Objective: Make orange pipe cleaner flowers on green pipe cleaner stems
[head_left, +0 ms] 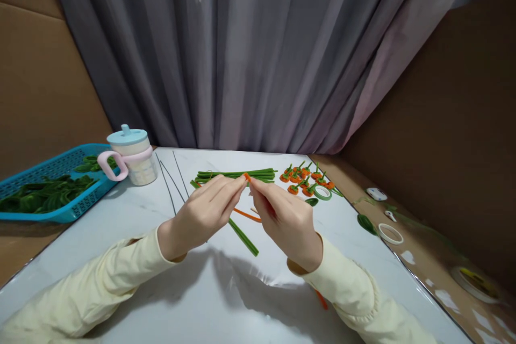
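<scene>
My left hand point(203, 209) and my right hand point(286, 217) meet over the middle of the white table, fingertips nearly touching. Between them they pinch the end of an orange strip point(246, 177) that looks like a pipe cleaner; most of what they hold is hidden by the fingers. Below the hands another stretch of orange strip point(248, 215) shows. A green stem bundle point(244, 237) lies slantwise under my left hand. Behind the fingers rests a larger bundle of green stems point(258, 174). Several small orange persimmon-like pieces with green stalks point(296, 177) sit to the right.
On the left stand a lidded cup point(141, 172) with a pink handle and a blue basket point(66, 214) of green leaves. Thin dark wires point(167, 188) lie beside the cup. Green tape point(323, 192), a white tape ring point(390, 234) and a larger roll point(474, 285) are at right.
</scene>
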Tool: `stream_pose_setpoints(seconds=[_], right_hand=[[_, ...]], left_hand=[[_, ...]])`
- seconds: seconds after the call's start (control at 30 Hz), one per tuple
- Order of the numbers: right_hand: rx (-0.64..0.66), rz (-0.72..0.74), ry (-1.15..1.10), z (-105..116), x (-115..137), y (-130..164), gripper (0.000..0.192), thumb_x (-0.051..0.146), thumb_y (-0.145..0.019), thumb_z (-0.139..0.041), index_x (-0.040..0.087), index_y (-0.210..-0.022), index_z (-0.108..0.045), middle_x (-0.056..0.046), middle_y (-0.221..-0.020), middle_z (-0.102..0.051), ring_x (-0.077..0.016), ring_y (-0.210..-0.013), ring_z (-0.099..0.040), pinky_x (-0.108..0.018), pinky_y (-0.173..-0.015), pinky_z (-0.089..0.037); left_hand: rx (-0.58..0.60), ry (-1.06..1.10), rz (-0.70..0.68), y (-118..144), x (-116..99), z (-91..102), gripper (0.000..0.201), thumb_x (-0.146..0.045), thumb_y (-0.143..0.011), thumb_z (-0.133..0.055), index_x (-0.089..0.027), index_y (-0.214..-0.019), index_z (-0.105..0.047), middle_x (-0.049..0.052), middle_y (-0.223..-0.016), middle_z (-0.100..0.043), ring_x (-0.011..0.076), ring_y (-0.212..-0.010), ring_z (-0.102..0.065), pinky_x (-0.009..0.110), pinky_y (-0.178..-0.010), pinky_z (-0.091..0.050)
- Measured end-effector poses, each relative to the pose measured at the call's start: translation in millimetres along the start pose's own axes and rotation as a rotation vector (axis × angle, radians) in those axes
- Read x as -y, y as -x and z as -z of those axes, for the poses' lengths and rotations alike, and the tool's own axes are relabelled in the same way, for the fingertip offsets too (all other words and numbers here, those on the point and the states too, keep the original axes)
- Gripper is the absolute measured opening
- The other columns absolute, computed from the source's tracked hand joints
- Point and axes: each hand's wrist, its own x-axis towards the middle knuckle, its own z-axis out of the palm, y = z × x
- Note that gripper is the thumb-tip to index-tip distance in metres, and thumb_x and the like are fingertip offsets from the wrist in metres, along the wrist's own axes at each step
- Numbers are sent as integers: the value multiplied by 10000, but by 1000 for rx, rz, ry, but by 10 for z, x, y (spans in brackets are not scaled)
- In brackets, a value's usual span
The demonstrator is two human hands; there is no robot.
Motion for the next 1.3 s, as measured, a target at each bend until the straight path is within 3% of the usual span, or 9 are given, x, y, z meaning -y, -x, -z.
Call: stream_pose_setpoints(seconds=[0.17,0.33,0.6,0.8,1.03,1.13,1.2,1.3], right_hand=[[130,42,47,55,-60,-23,179,106,-897,-423,98,-930,-599,-24,-616,-610,-107,-512,-555,-216,-492,-441],[256,40,27,95,-126,-48,217,86,-909,-376,118,-1006,-568,-54,-766,-652,-121,-656,-614,-217,-589,-478],[400,45,111,66,-163,-28,168,69,-900,-391,100,-1006,-517,-76,-835,-642,-158,-696,-623,-245,-562,-447],[589,80,229,91,-172,-48,219,27,-858,-360,86,-1034,-475,-40,-754,-580,-144,-570,-535,-255,-463,-335],[709,225,323,205,-125,-117,242,-19,-832,-278,123,-885,-467,-24,-709,-490,-128,-480,-396,-269,-426,-211],[799,196,292,209,-154,-64,204,5,-853,-307,130,-896,-462,-16,-712,-499,-118,-463,-394,-267,-429,-208],[885,183,270,149,-208,53,177,11,-855,-348,134,-889,-471,-9,-714,-517,-107,-446,-399,-263,-424,-214],[905,312,300,5,-314,361,162,27,-871,-375,116,-876,-510,-39,-747,-565,-127,-522,-494,-263,-440,-273]], left_hand=[[52,-65,-50,19,7,2,319,-16,-816,-522,-57,-1132,-511,104,-833,-655,180,-759,-615,308,-693,-530],[48,-165,-80,-4,5,25,251,-40,-819,-536,-46,-1070,-538,57,-695,-628,150,-609,-578,282,-594,-502],[126,-183,-149,1,21,53,240,-20,-821,-506,-6,-1059,-532,85,-709,-633,166,-621,-581,292,-578,-495],[194,-244,-199,-22,0,71,225,2,-827,-428,-18,-1015,-550,37,-624,-570,150,-563,-530,280,-535,-457],[293,-218,-215,-106,-25,136,231,13,-824,-362,-75,-900,-562,9,-581,-505,138,-518,-476,263,-473,-399],[334,-131,-173,-7,-38,85,248,8,-830,-333,-99,-888,-549,11,-602,-508,138,-537,-488,253,-480,-415],[430,-77,-107,162,-65,-14,251,-6,-837,-322,-107,-894,-545,15,-616,-516,142,-538,-499,257,-481,-432],[500,-29,-61,494,-142,-210,237,-27,-848,-316,-90,-910,-536,41,-647,-547,159,-566,-539,259,-452,-436]])
